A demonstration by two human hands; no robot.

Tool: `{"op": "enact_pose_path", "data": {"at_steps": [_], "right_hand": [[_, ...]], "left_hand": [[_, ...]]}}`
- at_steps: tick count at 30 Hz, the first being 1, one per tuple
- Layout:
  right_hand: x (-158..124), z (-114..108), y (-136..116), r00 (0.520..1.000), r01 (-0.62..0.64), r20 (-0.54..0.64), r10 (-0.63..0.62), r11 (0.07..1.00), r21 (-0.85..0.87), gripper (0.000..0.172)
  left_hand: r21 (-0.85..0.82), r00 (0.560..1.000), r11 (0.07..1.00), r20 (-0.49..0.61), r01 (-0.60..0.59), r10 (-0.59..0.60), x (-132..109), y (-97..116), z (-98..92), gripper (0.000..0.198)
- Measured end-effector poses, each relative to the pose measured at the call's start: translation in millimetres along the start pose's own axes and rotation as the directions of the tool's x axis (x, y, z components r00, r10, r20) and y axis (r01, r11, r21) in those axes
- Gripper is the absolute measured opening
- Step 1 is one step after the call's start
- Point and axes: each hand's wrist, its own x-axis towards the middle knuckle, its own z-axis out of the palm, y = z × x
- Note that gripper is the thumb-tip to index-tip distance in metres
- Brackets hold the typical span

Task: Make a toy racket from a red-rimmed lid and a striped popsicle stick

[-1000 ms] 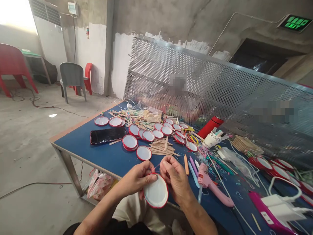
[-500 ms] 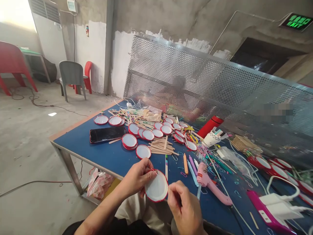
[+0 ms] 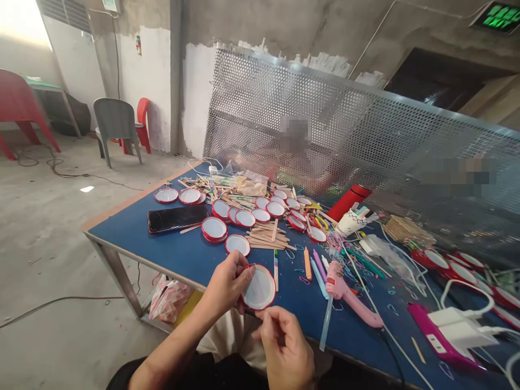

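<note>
A round white disc with a red rim (image 3: 260, 288) is held over the table's front edge, its white face turned up to me. My left hand (image 3: 231, 279) grips it by the left rim, thumb on top and fingers underneath. A thin line crosses the white face near that thumb. My right hand (image 3: 286, 344) is closed in a pinch just below the lower rim; what its fingertips hold, if anything, is too small to make out. Beyond the held disc lies another red-rimmed disc (image 3: 238, 245), beside a pile of wooden craft sticks (image 3: 266, 236).
On the blue table (image 3: 134, 238) lie a phone (image 3: 179, 218), several more discs, markers (image 3: 307, 263) and a pink glue gun (image 3: 353, 303). A red bottle (image 3: 349, 201), a white cup (image 3: 351, 224) and a purple power strip (image 3: 441, 338) stand right. A perforated metal screen (image 3: 325, 124) runs behind.
My right hand has moved left and down, from beside the disc's right rim to below its lower rim. The disc, still in my left hand, has risen slightly in view.
</note>
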Motion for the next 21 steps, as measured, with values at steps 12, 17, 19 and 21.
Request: {"op": "enact_pose_path", "data": {"at_steps": [12,17,19,21], "right_hand": [[-1,-7,-7,0.969,-0.248,0.052,0.242,0.939,0.239,0.037],[0,-12,-11,0.968,-0.249,0.049,0.245,0.927,0.28,0.034],[3,-17,-8,0.983,-0.183,0.016,0.185,0.947,0.265,0.031],[11,-21,-6,0.998,-0.05,-0.016,0.055,0.973,0.224,0.024]], "left_hand": [[-0.062,0.997,0.998,-0.073,-0.014,0.009,0,-2,2.2,0.038],[-0.087,0.997,0.996,-0.079,-0.021,0.014,1,-5,1.2,0.04],[-0.087,0.997,0.996,-0.074,-0.018,0.011,1,-6,1.3,0.04],[-0.047,0.998,0.999,-0.069,-0.017,0.013,1,-6,2.3,0.037]]}}
